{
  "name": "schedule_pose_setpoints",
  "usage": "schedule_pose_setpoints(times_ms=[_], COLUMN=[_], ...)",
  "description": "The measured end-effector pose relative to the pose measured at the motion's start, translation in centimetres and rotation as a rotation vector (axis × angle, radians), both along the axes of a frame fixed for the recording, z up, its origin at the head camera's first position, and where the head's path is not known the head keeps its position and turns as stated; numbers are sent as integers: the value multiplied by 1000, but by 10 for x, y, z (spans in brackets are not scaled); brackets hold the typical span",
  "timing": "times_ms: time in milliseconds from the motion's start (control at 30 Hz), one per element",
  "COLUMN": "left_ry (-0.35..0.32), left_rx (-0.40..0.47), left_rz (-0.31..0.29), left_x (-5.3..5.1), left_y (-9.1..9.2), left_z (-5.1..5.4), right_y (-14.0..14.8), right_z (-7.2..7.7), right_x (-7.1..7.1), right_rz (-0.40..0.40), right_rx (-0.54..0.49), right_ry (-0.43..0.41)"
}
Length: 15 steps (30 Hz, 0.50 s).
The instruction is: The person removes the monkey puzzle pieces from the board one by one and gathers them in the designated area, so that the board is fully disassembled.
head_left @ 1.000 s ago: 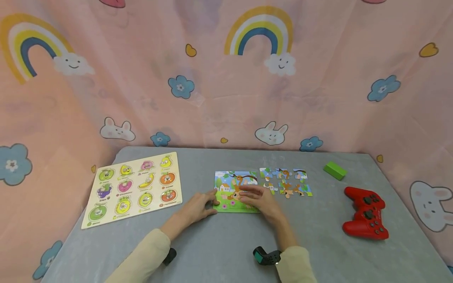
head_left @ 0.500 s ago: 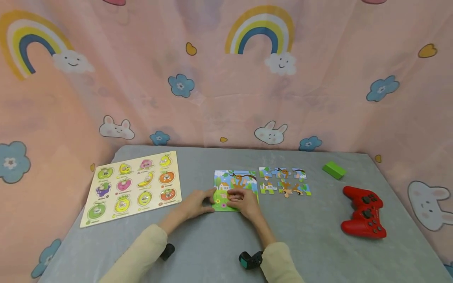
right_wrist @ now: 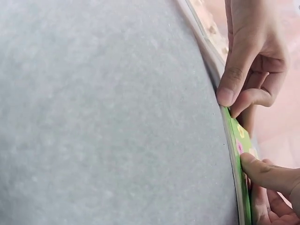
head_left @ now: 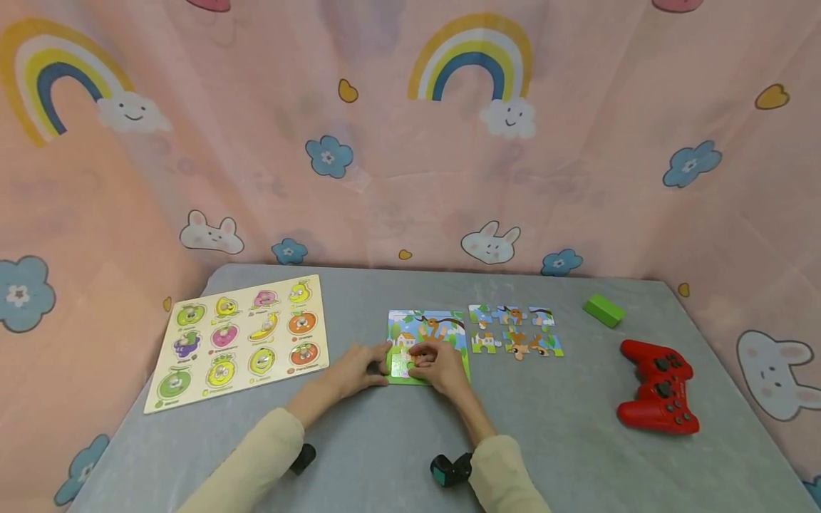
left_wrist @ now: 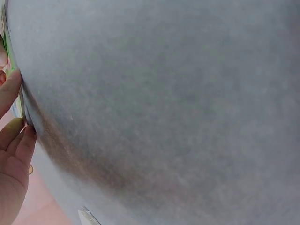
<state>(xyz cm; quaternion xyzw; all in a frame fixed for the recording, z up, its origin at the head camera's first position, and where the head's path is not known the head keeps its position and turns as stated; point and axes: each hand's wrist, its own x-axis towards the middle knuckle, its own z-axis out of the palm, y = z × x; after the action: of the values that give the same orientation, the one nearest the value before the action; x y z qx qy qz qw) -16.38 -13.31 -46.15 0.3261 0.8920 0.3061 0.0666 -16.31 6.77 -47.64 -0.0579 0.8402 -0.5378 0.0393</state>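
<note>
A small jigsaw puzzle board [head_left: 442, 324] with an animal and a house on green and blue lies mid-table. My left hand [head_left: 351, 369] holds its left edge, thumb near the front corner and fingers farther back. Over the board's lower left, my right hand [head_left: 444, 369] pinches a green puzzle piece [head_left: 400, 364], which shines pale and looks slightly tilted. Its thumb [right_wrist: 255, 168] touches the piece area by a pink flower in the right wrist view; the other fingertips are partly hidden. To the right of the board, several loose puzzle pieces [head_left: 517, 340] lie in two rows.
A wooden fruit puzzle board [head_left: 242, 381] lies at the left of the grey table [head_left: 359, 456]. At the right are a green block [head_left: 604, 311] and a red game controller [head_left: 661, 388]. A pink printed cloth [head_left: 385, 214] hangs behind the table.
My right hand has moved left from the board's right side to its lower left, its fingers closing to a pinch. The piece there now looks lifted. My left hand has stayed at the left edge.
</note>
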Motion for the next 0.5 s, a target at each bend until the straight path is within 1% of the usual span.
schedule_pose_setpoints(times_ms=[100, 267, 367, 500], left_ry=[-4, -15, -12, -17], left_rx=[-2, 6, 8, 14], left_rz=[3, 6, 10, 12], left_x=[0, 0, 0, 0], left_y=[0, 0, 0, 0], left_z=[0, -1, -2, -2], right_y=[0, -2, -4, -6], right_z=[0, 2, 5, 7], right_x=[1, 6, 7, 7], right_rz=[11, 36, 60, 106], right_rx=[-10, 72, 123, 133], right_ry=[27, 113, 187, 215])
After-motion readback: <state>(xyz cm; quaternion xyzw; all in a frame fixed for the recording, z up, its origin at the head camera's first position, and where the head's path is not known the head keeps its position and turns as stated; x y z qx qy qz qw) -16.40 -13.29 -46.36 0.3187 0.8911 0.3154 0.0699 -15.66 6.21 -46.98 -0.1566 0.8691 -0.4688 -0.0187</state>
